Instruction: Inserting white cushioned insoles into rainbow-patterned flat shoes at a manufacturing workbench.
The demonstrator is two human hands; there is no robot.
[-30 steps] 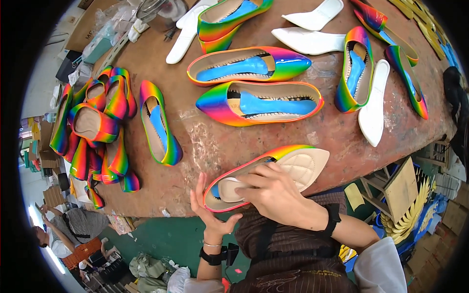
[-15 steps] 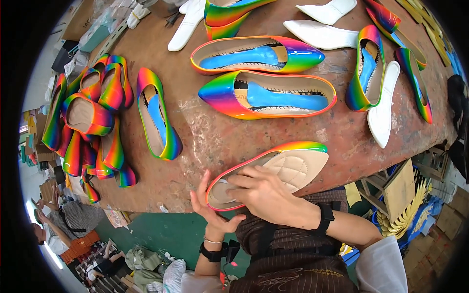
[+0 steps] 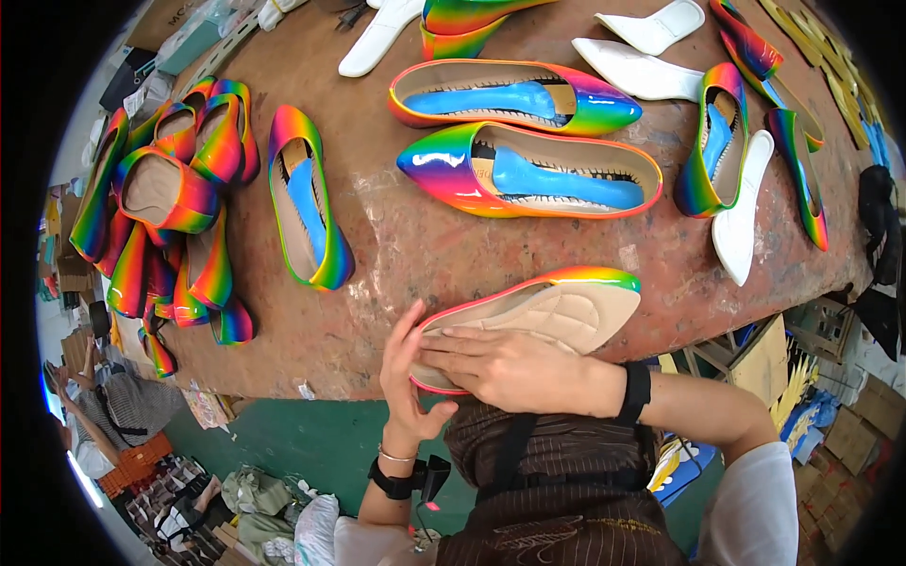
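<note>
A rainbow-coloured pointed flat shoe (image 3: 599, 274) lies at the table's near edge, its toe toward the right. Inside it is a beige quilted insole (image 3: 566, 309). My left hand (image 3: 401, 373) cups the heel end from outside, fingers along the far side and thumb toward the near side. Across the heel half of the insole my right hand (image 3: 524, 368) lies flat, fingers stretched toward the heel and covering that part. Beyond them sit two rainbow flats side by side, a nearer shoe (image 3: 453, 162) and a farther shoe (image 3: 604, 99), both with blue strips inside.
A heap of rainbow shoes (image 3: 170, 193) stands at the left of the brown table (image 3: 377, 259), beside a single shoe (image 3: 337, 255). White insoles (image 3: 741, 226) and more shoes lie at the right. A person (image 3: 104, 406) is beyond the table at lower left.
My right hand's fingers, curled into the heel before, now lie straighter and flatter on the insole. My left hand still cups the heel. The whole view has shifted slightly.
</note>
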